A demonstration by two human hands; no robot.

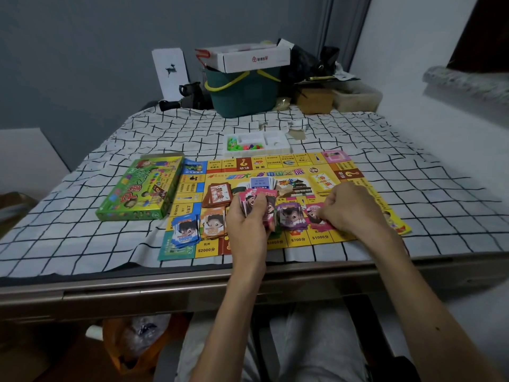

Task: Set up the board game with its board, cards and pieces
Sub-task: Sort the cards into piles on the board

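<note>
Head view: two bare forearms are seen reaching forward from the lower edge of the picture, over the table's near edge and onto the game board (pixel 349 175), which is laid flat on a grid-patterned tablecloth (pixel 82 230).

The left hand (pixel 248 219) is raised upright above the board's near edge, its back turned to the camera. Its fingers are curled round a bundle of pink notes (pixel 264 208), which is held on end and fanned slightly at the top.

The right hand (pixel 349 208) is lowered to the right of it, knuckles up and fingers bent inward. Its fingertips are brought down onto a pink pile (pixel 316 217) lying on the board. Whether a note is pinched between them cannot be told, since the fingertips are hidden under the hand.

Between the two hands a purple pile (pixel 290 217) is laid. To the left of the left hand an orange pile (pixel 213 224) and, further left, a blue pile (pixel 186 230) are set along the board's near side.

Beyond the hands, a brown card stack (pixel 219 194), a fan of pale blue cards (pixel 261 183) and a yellow card stack (pixel 322 181) are placed towards the middle of the board.

The green game box (pixel 140 188) is set just beside the board's left edge. A white tray (pixel 275 146) lies at the far edge, with small coloured pieces (pixel 237 146) in its left compartments.
</note>
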